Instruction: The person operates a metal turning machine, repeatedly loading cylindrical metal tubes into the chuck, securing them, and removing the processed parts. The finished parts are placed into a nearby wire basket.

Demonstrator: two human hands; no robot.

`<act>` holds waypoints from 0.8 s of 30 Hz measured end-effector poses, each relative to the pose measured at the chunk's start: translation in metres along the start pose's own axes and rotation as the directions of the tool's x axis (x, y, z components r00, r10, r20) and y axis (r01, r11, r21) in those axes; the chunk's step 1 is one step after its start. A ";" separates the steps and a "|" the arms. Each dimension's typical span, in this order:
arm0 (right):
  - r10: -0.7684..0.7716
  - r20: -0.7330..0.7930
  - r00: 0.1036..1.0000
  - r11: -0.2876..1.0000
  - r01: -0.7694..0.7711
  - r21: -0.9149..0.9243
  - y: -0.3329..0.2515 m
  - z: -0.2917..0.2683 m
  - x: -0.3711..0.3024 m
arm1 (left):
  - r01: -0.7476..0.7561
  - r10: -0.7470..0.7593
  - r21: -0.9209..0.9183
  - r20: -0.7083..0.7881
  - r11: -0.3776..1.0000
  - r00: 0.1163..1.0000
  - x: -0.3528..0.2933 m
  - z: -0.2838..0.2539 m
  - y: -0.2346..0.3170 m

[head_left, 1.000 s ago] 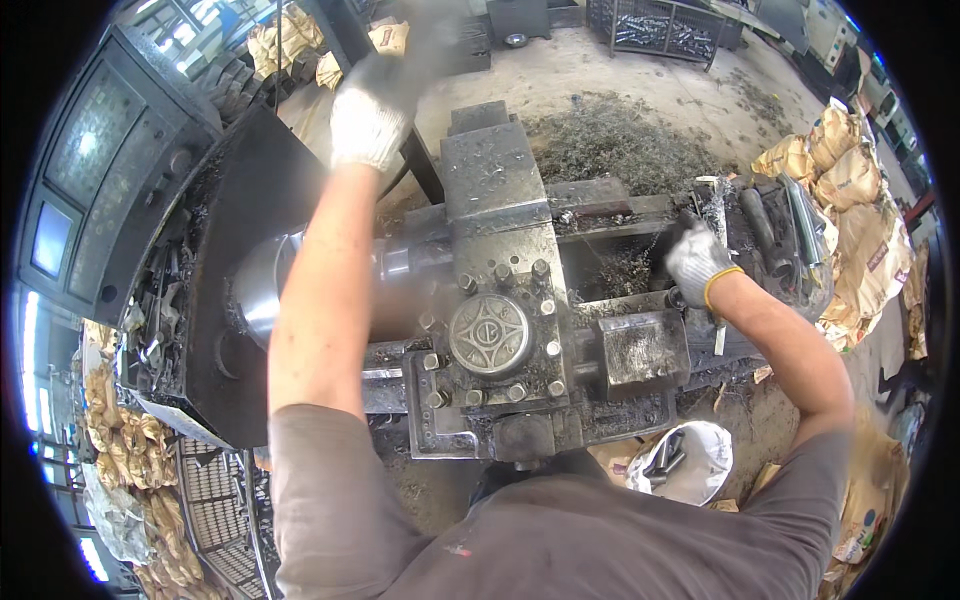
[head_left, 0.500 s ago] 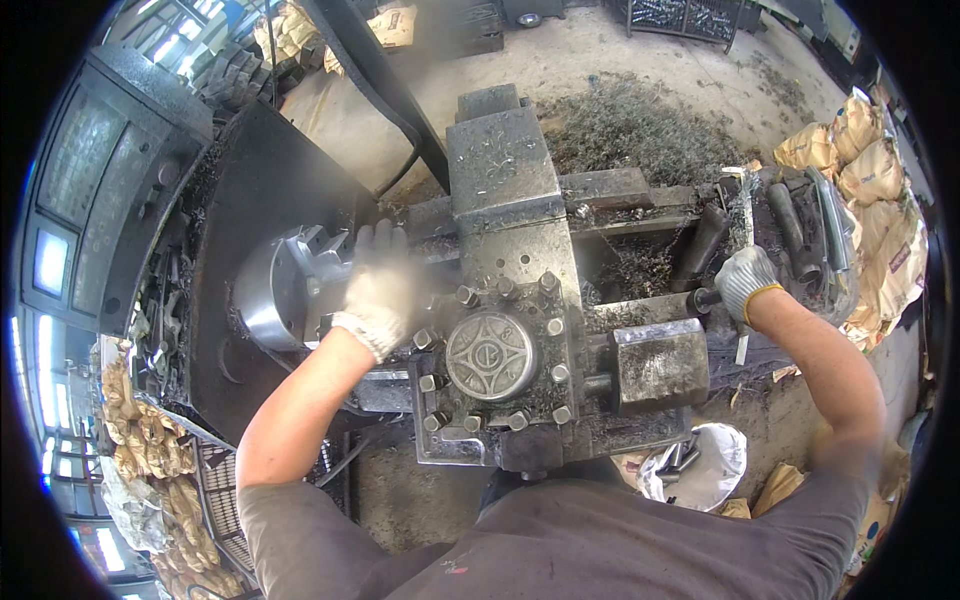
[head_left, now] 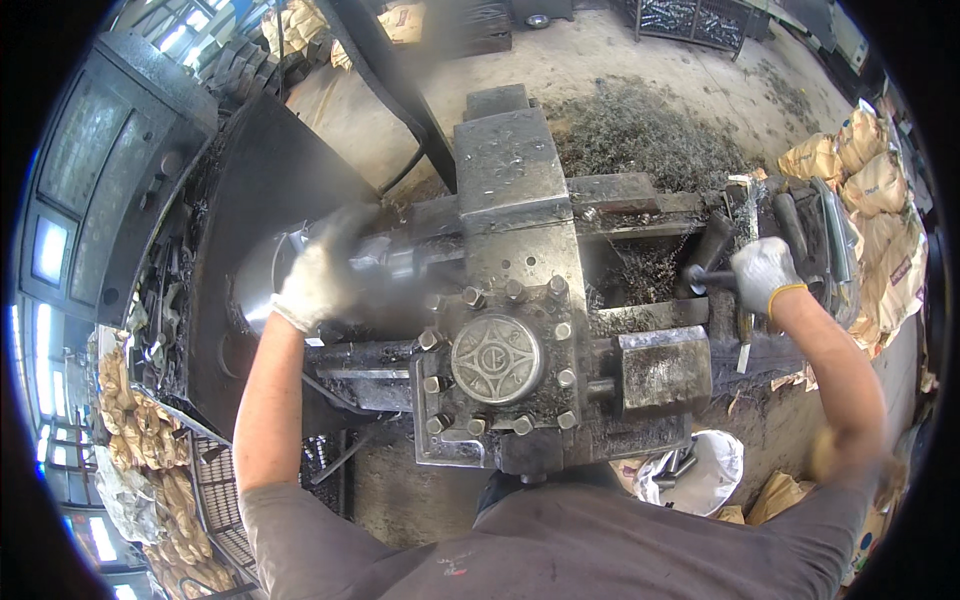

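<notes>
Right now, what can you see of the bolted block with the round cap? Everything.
The bolted block looks like grimy grey metal, roughly square from above, near the middle of the view. Its round cap, facing up, bears a raised star-like pattern; bolts with squarish heads line its edges. Neither hand touches it: the left hand, blurred, is off to its left, the right hand to its right.

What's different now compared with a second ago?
The left hand has come down leftward, nearer the person, to the shiny cylinder; blur hides whether it touches. The right hand has shifted right, its grip now visibly around a dark handle; when it took hold is unclear. The round-capped block and white container stayed put.
</notes>
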State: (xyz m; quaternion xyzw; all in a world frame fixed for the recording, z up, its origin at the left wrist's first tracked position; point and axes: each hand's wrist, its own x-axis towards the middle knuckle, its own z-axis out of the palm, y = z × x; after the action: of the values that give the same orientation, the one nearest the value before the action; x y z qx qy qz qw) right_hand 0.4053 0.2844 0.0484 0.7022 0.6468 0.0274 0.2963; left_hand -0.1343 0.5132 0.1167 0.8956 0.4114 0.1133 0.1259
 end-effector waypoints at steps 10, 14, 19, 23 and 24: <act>-0.186 -0.322 0.928 0.716 0.352 0.603 -0.106 -0.130 0.068 | -0.070 0.141 0.447 -0.128 0.892 0.982 0.012 0.085 -0.001; -0.228 -0.309 0.923 0.728 0.373 0.575 -0.149 -0.131 0.105 | -0.056 0.113 0.391 -0.126 0.919 0.985 0.012 0.085 0.000; -0.259 -0.294 0.920 0.718 0.387 0.578 -0.163 -0.109 0.130 | -0.064 0.096 0.377 -0.066 0.924 0.993 0.018 0.077 0.008; -0.287 -0.310 0.906 0.716 0.418 0.559 -0.174 -0.098 0.140 | -0.107 0.157 0.377 -0.105 0.920 0.982 0.016 0.077 0.011; -0.300 -0.339 0.892 0.717 0.445 0.536 -0.176 -0.097 0.141 | -0.104 0.154 0.379 -0.104 0.920 0.983 0.016 0.076 0.013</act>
State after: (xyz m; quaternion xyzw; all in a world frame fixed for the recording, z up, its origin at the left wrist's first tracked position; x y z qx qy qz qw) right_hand 0.2301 0.4497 -0.0005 0.6054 0.7796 -0.1593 -0.0183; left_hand -0.0920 0.5073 0.0505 0.9190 0.3726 0.1002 -0.0811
